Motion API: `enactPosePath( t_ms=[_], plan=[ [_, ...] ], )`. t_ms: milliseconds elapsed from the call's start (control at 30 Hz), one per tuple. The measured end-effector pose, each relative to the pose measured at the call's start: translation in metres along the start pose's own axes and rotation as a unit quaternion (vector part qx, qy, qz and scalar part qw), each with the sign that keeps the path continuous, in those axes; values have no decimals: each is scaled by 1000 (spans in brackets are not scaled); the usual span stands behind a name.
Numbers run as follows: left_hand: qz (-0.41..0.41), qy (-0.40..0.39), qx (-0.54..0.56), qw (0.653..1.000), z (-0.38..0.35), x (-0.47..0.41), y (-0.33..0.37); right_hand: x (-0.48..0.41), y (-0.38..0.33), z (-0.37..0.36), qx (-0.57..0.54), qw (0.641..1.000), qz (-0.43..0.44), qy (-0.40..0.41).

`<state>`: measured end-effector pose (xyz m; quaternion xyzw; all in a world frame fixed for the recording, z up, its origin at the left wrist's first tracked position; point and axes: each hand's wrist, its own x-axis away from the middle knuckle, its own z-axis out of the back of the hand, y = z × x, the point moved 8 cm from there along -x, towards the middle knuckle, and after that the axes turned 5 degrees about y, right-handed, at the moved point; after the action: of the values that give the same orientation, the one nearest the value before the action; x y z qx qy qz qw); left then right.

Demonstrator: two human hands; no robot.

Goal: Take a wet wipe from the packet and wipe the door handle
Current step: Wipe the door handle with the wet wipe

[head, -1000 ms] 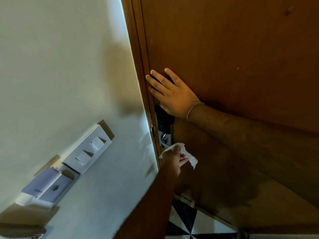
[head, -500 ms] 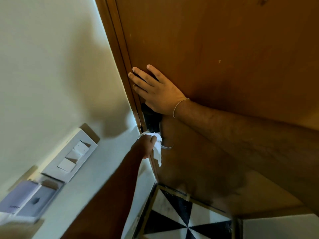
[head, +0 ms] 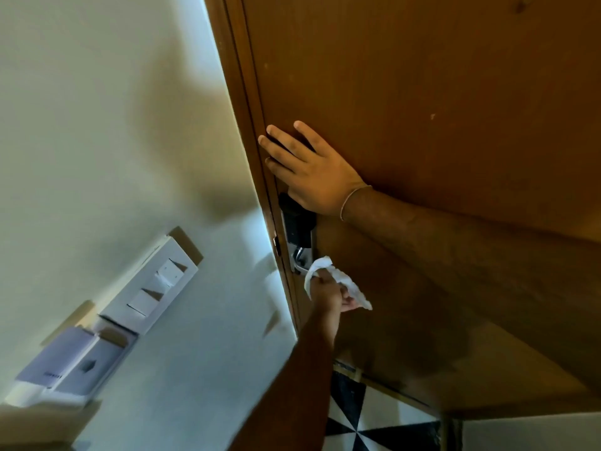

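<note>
Crumpled white wet wipe (head: 322,265), already out, is clenched in the left hand (head: 327,291) at the silver metal door handle (head: 300,255), centre frame; right hand (head: 315,177) lies flat above; wiping seems unfinished.

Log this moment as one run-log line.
left hand: grips wet wipe at door handle | right hand: flat on door | step: wiping handle

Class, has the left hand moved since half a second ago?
Yes: left hand with wet wipe went from door-edge side of lock plate rightward, below it.
</note>
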<state>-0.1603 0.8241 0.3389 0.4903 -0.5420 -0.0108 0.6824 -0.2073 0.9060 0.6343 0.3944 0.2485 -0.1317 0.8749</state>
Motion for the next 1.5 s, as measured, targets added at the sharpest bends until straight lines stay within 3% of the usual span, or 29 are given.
enactPosePath(
  t_ms=[133, 233, 333, 433, 533, 600, 667, 733, 800, 867, 933, 1000, 1100, 1133, 1267, 1367, 1500],
  plan=[
    [59, -107, 70, 990, -18, 4, 7, 1, -2, -5, 3, 1000, -2, -7],
    [77, -212, 57, 972, -22, 23, -2, 3, -5, -5, 8, 1000, -12, -3],
    [42, -274, -19, 961, -22, 40, 3, 2, -5, -1, 0, 1000, -12, -9],
    [-45, -233, -157, 959, -10, 50, 28, 0, -4, 6, -18, 998, -18, -50],
    [-144, -191, -207, 949, 13, 62, 74, -1, 0, 21, -56, 995, -47, -70],
    [-291, -140, -230, 918, 35, 77, 121, -7, 3, 34, -103, 989, -86, -64],
    [-445, -56, -236, 862, 58, 104, 166, -10, 7, 46, -173, 972, -148, -51],
    [-530, -7, -213, 821, 72, 135, 199, -6, 16, 60, -265, 932, -244, -49],
    [-580, 5, -178, 795, 75, 161, 221, 5, 25, 62, -357, 865, -341, -95],
    [-611, 14, -150, 777, 77, 183, 237, 19, 27, 63, -464, 772, -411, -146],
    [-627, 24, -127, 768, 77, 195, 246, 29, 25, 65, -577, 649, -464, -173],
    [-623, 33, -115, 773, 75, 198, 253, 35, 23, 69, -655, 548, -487, -183],
    [-556, -10, -99, 825, 67, 192, 256, 37, 29, 76, -704, 494, -489, -146],
    [-554, -12, -104, 826, 66, 194, 257, 38, 33, 76, -700, 497, -497, -129],
    [-625, 22, -214, 750, 60, 216, 258, 47, 55, 74, -646, 520, -558, -29],
    [-659, 111, -257, 699, 73, 218, 256, 54, 76, 84, -559, 602, -566, 71],
    [-684, 310, -365, 551, 89, 220, 258, 43, 78, 101, -495, 676, -534, 111]
  ],
)
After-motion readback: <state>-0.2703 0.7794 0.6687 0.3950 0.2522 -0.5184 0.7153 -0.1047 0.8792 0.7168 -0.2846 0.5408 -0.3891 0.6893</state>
